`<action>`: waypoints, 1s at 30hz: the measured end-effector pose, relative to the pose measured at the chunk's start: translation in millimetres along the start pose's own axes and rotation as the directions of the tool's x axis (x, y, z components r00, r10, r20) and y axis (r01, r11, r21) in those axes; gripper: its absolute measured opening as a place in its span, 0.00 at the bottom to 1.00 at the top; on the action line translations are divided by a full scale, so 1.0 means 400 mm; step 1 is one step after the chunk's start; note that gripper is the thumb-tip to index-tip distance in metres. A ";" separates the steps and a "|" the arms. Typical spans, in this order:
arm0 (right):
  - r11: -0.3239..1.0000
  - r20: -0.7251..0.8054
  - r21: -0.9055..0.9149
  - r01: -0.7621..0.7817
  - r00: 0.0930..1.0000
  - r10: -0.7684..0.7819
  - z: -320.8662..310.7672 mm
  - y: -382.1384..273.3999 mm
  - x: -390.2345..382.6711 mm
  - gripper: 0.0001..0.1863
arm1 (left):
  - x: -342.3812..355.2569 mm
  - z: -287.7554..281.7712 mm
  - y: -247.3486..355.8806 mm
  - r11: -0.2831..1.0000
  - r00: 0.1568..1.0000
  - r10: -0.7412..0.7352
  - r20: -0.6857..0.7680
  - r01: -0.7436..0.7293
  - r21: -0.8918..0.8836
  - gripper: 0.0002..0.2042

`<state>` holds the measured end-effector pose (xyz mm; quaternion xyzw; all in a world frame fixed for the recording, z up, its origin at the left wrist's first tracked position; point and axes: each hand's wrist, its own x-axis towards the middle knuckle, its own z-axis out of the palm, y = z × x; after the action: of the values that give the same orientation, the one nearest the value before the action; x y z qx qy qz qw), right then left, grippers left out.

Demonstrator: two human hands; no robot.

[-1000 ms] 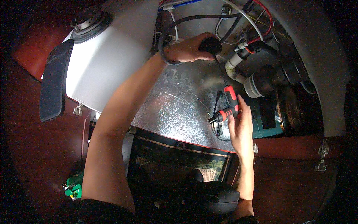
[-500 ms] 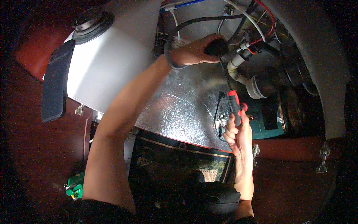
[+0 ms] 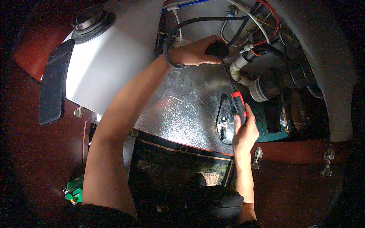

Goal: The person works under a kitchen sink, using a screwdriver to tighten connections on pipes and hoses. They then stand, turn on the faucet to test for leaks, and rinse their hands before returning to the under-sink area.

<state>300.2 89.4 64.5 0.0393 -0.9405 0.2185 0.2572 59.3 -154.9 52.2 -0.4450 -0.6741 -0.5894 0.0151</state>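
My left hand (image 3: 192,52) reaches into the cabinet and is closed round a dark round piece (image 3: 217,49); the fingers' far side is hidden. In my right hand (image 3: 245,131) is a hand tool (image 3: 238,104) with a red-and-grey grip and a long, thin dark shaft. The shaft slants up and left, its upper end meeting the dark piece at my left hand; whether it goes inside I cannot tell. A black hose (image 3: 205,19) loops down around my left wrist. To the right of the shaft runs a pale bent pipe (image 3: 236,70).
Silver foil-like sheeting (image 3: 175,114) covers the cabinet floor, with a black cable (image 3: 218,117) on it. Dark drain pipes (image 3: 266,85) and a teal box (image 3: 272,131) stand right. A white panel with a round drain fitting (image 3: 89,24) fills the left. Patterned mat (image 3: 178,152) lies in front.
Both hands have shifted slightly left in view along with the surroundings. My right hand's fingers have changed position on the tool's grip, and the red part beside the thumb is no longer visible.
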 end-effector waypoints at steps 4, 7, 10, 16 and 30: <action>0.830 0.277 0.443 -0.340 0.932 0.234 -0.012 0.003 0.044 0.18 | -0.008 -0.001 0.043 1.000 0.998 -0.027 -0.048 0.027 -0.010 0.34; -0.102 0.788 0.603 -0.791 0.572 0.226 -0.057 -0.024 0.052 0.29 | -0.014 0.001 0.015 0.995 0.991 0.077 -0.114 -0.069 0.068 0.34; -0.365 0.849 0.515 -0.775 0.521 0.090 -0.055 0.001 0.059 0.27 | -0.006 0.010 0.009 0.993 0.990 0.095 -0.105 -0.086 0.084 0.35; 0.644 0.482 0.590 -0.487 0.852 0.202 -0.054 -0.017 0.041 0.24 | -0.005 0.005 -0.017 0.983 0.989 0.096 -0.110 -0.078 0.164 0.34; 0.846 0.187 0.451 -0.284 0.957 0.222 0.003 0.026 0.068 0.11 | 0.017 0.032 -0.009 0.998 0.997 0.064 -0.050 -0.065 -0.019 0.33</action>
<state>274.3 99.1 73.2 -0.0097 -0.8699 0.4704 0.1479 59.3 -140.2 49.3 -0.4518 -0.6528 -0.6063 0.0462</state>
